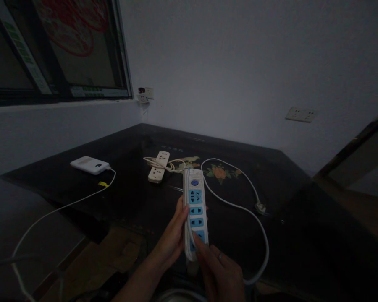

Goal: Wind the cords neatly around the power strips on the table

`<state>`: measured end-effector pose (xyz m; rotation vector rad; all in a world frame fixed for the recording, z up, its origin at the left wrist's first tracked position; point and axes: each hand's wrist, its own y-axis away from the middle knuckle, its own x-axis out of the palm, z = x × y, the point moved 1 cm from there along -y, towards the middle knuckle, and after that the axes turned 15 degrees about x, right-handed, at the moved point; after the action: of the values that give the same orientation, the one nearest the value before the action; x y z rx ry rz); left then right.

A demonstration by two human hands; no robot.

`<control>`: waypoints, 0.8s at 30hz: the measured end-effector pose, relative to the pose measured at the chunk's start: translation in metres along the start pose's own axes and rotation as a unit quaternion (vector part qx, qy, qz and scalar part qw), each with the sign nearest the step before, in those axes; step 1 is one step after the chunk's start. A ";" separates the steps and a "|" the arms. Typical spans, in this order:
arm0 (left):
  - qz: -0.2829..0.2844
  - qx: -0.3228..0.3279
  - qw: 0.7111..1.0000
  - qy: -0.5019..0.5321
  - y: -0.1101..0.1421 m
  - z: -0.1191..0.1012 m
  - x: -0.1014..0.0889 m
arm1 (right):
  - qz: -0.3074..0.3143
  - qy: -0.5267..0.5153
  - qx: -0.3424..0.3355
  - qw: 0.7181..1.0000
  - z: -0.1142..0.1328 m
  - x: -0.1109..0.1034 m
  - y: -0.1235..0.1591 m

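Observation:
A white power strip [195, 205] with blue sockets is held upright above the near edge of a dark table [286, 201]. My left hand [173, 237] grips its left side, fingers wrapped round it. My right hand [219, 270] is at the strip's lower end, thumb and forefinger closed on the bottom edge. The strip's white cord [239, 207] loops over the table to a plug [261, 207] lying flat.
A second, cream power strip [158, 166] with its bundled cord lies further back. A white power bank [90, 165] with a cable sits at the table's left. Wall sockets [301, 114] are on the right wall and in the corner [144, 95]. A window is upper left.

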<state>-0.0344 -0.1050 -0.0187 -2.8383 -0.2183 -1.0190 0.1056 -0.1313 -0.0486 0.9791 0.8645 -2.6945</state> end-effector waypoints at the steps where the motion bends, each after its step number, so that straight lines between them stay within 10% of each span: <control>1: 0.001 0.000 1.000 -0.003 0.000 0.000 0.001 | -0.009 0.000 0.006 1.000 0.000 0.001 0.000; 24: -0.023 -0.008 0.999 0.021 -0.007 0.010 0.003 | -0.077 0.010 0.058 0.995 -0.008 0.008 0.000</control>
<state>-0.0271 -0.0962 -0.0238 -2.8349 -0.2725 -1.0935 0.1035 -0.1261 -0.0586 1.0024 0.8283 -2.8987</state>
